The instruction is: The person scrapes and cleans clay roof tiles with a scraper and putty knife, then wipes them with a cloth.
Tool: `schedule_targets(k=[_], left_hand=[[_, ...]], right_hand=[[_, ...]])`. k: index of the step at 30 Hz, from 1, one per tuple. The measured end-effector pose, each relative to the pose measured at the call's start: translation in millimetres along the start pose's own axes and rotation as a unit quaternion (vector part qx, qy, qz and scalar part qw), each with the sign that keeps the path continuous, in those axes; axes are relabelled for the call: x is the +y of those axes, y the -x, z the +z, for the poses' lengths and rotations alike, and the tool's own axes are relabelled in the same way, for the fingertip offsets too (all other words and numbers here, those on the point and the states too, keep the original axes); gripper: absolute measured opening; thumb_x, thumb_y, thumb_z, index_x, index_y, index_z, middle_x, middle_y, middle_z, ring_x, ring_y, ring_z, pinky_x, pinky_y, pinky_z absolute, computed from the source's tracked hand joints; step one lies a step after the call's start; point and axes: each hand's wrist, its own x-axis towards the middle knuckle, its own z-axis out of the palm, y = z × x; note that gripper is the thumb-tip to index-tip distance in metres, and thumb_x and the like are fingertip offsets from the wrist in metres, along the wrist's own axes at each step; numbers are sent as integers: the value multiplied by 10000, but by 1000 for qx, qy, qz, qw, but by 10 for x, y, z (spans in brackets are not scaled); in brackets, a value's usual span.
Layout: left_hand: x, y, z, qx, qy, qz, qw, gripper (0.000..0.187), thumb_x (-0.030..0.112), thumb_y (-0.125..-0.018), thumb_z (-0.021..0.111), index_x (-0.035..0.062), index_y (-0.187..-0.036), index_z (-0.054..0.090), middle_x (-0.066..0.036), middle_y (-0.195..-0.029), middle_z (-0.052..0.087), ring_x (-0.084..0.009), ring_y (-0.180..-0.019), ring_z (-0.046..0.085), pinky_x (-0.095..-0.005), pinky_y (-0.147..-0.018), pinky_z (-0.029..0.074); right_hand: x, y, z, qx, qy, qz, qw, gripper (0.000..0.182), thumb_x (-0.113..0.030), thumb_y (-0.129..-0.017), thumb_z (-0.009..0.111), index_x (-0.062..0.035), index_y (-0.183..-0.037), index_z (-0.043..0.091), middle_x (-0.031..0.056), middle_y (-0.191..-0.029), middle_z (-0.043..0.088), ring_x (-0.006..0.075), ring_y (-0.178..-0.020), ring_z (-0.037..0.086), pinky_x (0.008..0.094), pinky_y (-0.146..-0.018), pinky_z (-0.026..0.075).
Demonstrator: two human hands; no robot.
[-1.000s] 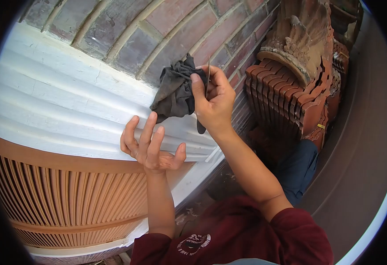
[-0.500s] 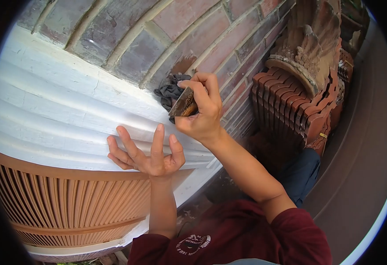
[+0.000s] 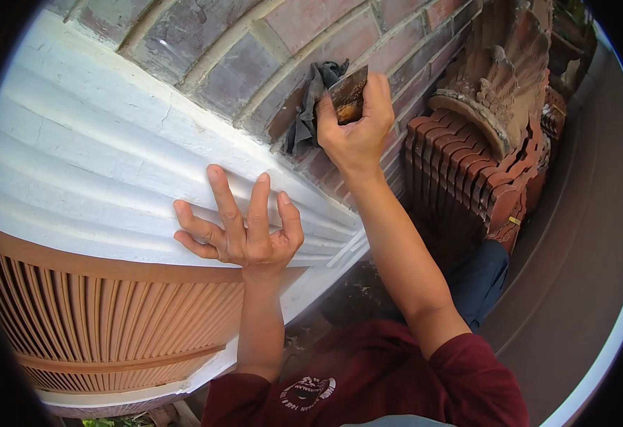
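My right hand is closed around a flat metal scraper with a brown, stained face, held up by the brick wall. Bunched against the wall beside the scraper is a dark grey cloth; the fingers hide whether they also grip it. My left hand is open, its fingers spread over the ridged white moulding below the bricks. It holds nothing.
Several reddish-brown clay roof tiles stand stacked at the right, with an ornate carved piece on top. Slatted brown woodwork lies under the moulding. A broad brown curved surface borders the right side.
My right hand has moved up and right along the bricks with the scraper, and the cloth has shifted and spread out. The left hand's fingers have moved slightly up the moulding.
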Motion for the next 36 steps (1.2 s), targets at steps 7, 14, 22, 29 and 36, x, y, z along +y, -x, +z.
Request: schedule_targets(k=[7,14,22,29,36], left_hand=[[-18,13,9,28,51,11,998,174,307,-867,656,243,-994,757,-112,-1412,623,-513,-1496,226,-552,-1226,-58],[-32,291,-286,2,321,17,947,265,133,-856,633,60,-1103,698,-156,-1290,672,-477,-1364,437,-531,-1151,302],[310,269,-424,-212,576,-152,774,505,244,-978,662,-62,-1359,536,-275,-1305,598,-391,-1153,628,-416,-957,511],[21,65,-439,-21,445,-144,884,327,56,-961,637,-47,-1271,609,-265,-1185,656,-363,-1045,680,-404,-862,559],[-154,-631,-177,156,269,35,950,387,-23,-826,757,38,-1193,652,-228,-1157,638,-354,-960,657,-406,-777,575]], right_hand=[[-111,134,-58,-61,2,-19,998,291,-1,-671,710,11,-938,594,152,-864,535,355,-778,546,394,-697,459],[-303,414,-271,-64,-179,319,929,208,-81,-792,755,-6,-948,639,67,-807,661,132,-740,606,307,-684,483],[-749,1150,-822,-135,-370,481,784,512,-448,-950,718,-4,-1168,588,-5,-940,594,52,-786,538,218,-686,458],[-849,860,-804,-210,-307,437,819,633,-584,-1027,482,1,-1263,529,69,-1051,609,109,-807,592,236,-625,493],[-875,-58,-107,-178,-164,131,961,392,-230,-959,706,34,-1188,530,158,-852,717,240,-766,700,358,-669,530]])
